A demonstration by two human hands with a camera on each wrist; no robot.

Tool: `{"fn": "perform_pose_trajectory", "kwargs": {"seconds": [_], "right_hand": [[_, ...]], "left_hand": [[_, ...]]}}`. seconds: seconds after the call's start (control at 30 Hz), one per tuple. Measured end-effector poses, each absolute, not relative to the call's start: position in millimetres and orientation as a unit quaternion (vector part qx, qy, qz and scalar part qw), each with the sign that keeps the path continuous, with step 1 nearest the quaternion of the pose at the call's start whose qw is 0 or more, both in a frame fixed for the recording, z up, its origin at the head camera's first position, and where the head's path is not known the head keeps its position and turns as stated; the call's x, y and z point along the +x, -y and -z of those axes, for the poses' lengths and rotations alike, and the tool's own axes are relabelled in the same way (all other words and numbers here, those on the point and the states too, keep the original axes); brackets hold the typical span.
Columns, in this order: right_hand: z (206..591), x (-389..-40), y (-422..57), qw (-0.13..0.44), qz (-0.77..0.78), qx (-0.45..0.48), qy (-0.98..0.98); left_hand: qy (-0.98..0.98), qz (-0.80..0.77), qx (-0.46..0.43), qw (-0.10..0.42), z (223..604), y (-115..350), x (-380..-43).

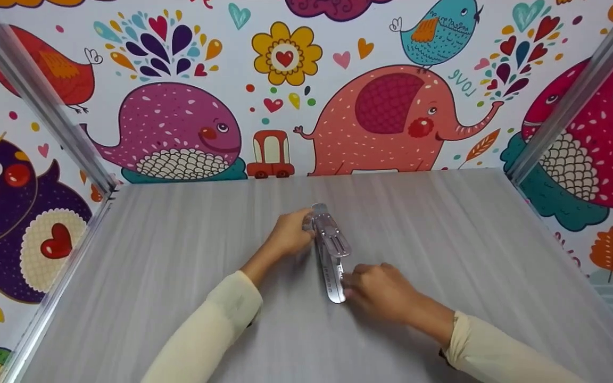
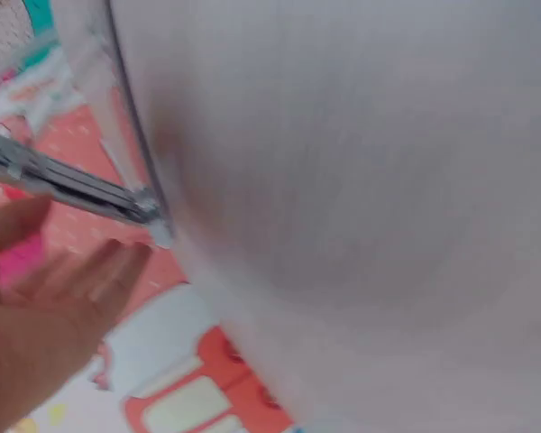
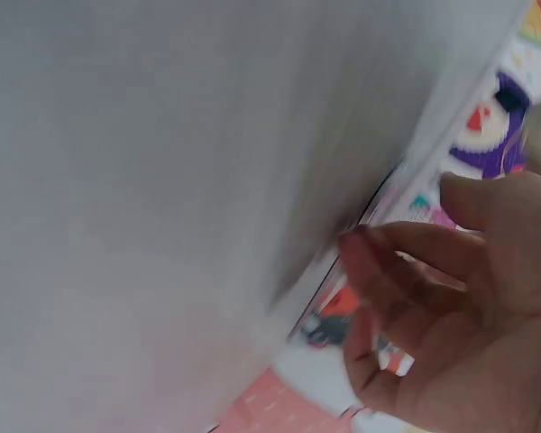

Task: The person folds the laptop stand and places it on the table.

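A silvery folding stand (image 1: pixel 331 238) with a slotted, pinkish top plate and long lower rails stands on the grey table (image 1: pixel 205 223). My left hand (image 1: pixel 291 231) is at its far end, the fingertips partly behind it. In the left wrist view the fingers are nearly straight and spread under a grey metal bar (image 2: pixel 77 185), not curled round it. My right hand (image 1: pixel 383 290) is beside the near end of the rails, blurred in the head view. Its fingers are loosely bent in the right wrist view, thumb apart, with nothing visible between them; whether they touch the rails I cannot tell.
Behind the table rises a wall (image 1: pixel 280 111) printed with cartoon animals. Metal frame posts stand at the back left (image 1: pixel 46 101) and back right (image 1: pixel 572 96) corners. A metal rail (image 1: pixel 56 287) runs along the table's left edge.
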State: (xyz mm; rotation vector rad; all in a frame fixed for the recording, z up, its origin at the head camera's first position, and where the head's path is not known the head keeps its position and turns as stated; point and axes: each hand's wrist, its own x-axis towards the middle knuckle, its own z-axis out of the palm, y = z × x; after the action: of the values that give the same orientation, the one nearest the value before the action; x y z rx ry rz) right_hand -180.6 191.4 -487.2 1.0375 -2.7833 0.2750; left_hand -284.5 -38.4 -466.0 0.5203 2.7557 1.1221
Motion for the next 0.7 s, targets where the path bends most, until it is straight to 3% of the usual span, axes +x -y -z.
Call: {"fn": "perform_pose_trajectory", "kwargs": {"seconds": [0.27,0.53,0.7], "right_hand": [[482,-221,-199,0.027,-0.315,0.237,0.918],[492,-239,-183,0.021,-0.372,0.190,0.908],[497,-246,-177,0.022,-0.377,0.184,0.908]], "left_hand": [[-0.898,-0.402,0.157,0.084,472,35,-239],[-0.910,-0.395,0.120,0.019,483,23,-231],[-0.920,-0.376,0.111,0.009,483,19,-233]]}}
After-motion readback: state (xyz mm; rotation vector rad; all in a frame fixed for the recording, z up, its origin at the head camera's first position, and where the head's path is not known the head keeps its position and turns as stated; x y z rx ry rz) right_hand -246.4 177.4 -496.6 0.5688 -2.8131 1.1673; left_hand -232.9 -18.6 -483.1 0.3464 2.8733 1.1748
